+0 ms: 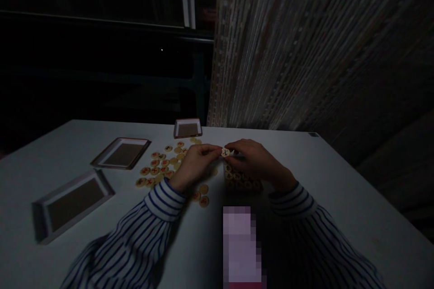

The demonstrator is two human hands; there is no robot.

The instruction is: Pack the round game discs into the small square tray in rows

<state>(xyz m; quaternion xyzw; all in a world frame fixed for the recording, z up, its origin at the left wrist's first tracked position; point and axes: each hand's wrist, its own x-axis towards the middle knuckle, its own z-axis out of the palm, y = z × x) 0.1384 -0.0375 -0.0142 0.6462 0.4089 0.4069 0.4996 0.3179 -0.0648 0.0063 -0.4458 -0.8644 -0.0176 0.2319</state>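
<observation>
Between my two hands is a round, pale Chinese chess piece with a dark character facing me. My left hand pinches its left edge with thumb and fingertips. From the other side, my right hand has its fingers and thumb closed around the right edge. Under my right hand lies a box holding several pieces in rows, partly hidden by that hand. Loose Chinese chess pieces with red or dark characters, some blank side up, are scattered left of and partly behind my left hand. A small cluster lies nearer to me.
On the white table, a box lid or tray stands at the back, another at left, and a third nearer left. A pixelated pale rectangle lies in front. A string curtain hangs behind the table.
</observation>
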